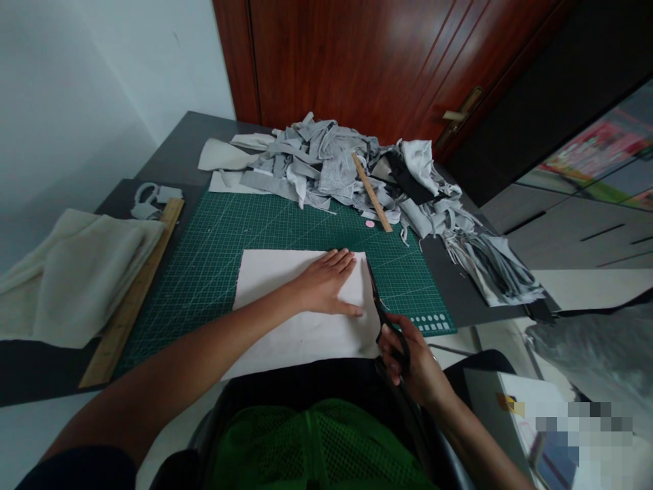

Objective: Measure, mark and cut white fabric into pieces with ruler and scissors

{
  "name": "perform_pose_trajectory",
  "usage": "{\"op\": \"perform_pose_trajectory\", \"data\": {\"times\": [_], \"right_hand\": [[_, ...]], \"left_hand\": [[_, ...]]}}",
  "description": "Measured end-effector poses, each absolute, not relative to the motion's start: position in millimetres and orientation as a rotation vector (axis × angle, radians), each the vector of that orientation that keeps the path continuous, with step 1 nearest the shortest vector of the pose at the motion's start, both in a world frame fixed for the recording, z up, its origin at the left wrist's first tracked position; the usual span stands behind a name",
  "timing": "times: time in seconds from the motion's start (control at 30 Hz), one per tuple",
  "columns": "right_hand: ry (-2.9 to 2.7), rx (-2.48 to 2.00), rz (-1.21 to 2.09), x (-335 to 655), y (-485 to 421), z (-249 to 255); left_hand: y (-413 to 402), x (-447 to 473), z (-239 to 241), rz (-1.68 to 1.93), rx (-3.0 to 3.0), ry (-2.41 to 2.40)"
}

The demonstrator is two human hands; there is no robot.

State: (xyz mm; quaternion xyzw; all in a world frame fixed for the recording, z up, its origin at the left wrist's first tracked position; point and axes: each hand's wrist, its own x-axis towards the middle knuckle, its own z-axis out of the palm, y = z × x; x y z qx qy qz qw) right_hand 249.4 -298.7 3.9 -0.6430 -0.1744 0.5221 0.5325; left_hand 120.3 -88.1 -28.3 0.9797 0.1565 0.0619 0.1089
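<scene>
A white sheet of fabric (286, 299) lies on the green cutting mat (214, 245), its near edge hanging over the table front. My left hand (326, 282) presses flat on the sheet near its right edge, fingers together and pointing right. My right hand (408, 361) grips black scissors (380, 309), whose blades run along the sheet's right edge and point away from me.
A heap of grey and white fabric scraps (347, 167) fills the back of the table, with a wooden ruler (371, 192) on it. A second long wooden ruler (135, 292) and folded cream cloth (71, 275) lie left. A wooden door (357, 54) stands behind.
</scene>
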Motion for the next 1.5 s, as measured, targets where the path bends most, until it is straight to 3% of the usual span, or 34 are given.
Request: {"op": "perform_pose_trajectory", "data": {"times": [1.1, 1.5], "right_hand": [[-0.597, -1.537, 1.204, 246.8, -307.5, -4.4], [-0.413, -1.545, 1.273, 255.8, -296.7, 4.3]], "left_hand": [[-90.2, 119.9, -25.0, 0.184, 2.881, 0.459], [-89.3, 120.3, -25.2, 0.184, 2.873, 0.456]]}}
